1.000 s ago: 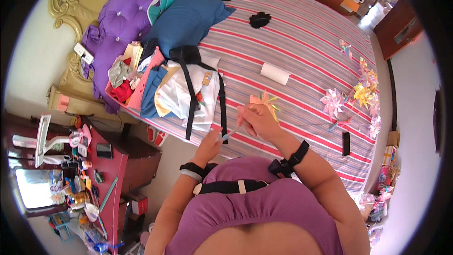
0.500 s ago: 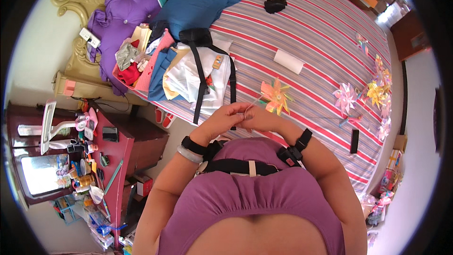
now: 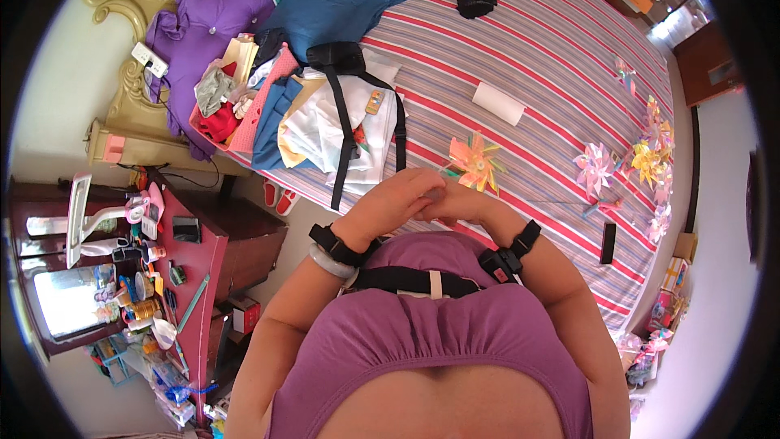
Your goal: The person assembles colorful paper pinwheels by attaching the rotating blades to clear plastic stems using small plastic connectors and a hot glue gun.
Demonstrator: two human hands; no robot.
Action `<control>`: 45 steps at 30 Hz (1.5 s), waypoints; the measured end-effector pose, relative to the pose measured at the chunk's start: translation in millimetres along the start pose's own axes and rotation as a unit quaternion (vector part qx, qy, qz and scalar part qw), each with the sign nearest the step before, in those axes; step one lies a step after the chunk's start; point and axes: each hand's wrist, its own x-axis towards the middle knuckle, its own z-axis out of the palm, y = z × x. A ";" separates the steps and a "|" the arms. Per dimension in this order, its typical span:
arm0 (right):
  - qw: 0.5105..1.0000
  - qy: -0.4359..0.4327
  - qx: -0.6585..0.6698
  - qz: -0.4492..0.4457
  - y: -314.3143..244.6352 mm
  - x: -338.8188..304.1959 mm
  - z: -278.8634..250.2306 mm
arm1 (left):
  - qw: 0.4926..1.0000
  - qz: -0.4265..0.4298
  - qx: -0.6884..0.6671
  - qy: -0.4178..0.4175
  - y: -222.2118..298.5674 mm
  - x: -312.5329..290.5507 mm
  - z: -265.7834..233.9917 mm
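A single head-worn fisheye camera looks steeply down over the person's purple-clad chest. It faces the red-striped bed (image 3: 536, 57) ahead, close above both clasped hands (image 3: 422, 203).

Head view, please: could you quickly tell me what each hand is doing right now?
Left hand: curled shut against the right; contents cannot be told.
Right hand: closed against the left; contents cannot be told.

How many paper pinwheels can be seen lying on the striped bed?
At least 5. An orange pinwheel lies just beyond the hands, a pink pinwheel further right, a yellow one beside it, a small one higher up, and a pale one near the bed's edge. The overlapping cluster may hide more.
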 end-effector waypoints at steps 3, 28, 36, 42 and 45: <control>0.997 -0.055 0.045 -0.010 4.9 -5.2 -4.6 | 0.996 0.047 0.081 -0.005 7.8 -1.6 6.9; 0.904 0.071 0.419 -0.042 23.3 -19.5 -2.7 | 0.990 -0.044 -0.054 0.126 17.3 18.8 55.3; 0.861 0.011 0.503 -0.078 54.2 -14.1 -27.4 | 0.943 -0.199 -0.253 0.082 -14.7 30.8 66.8; 0.894 0.114 0.420 -0.109 44.0 -24.1 -35.3 | 0.909 -0.173 -0.362 0.118 -8.1 28.2 52.6; 0.890 0.184 0.392 -0.141 28.3 -31.5 -32.7 | 0.857 -0.179 -0.450 0.176 -13.5 23.2 36.4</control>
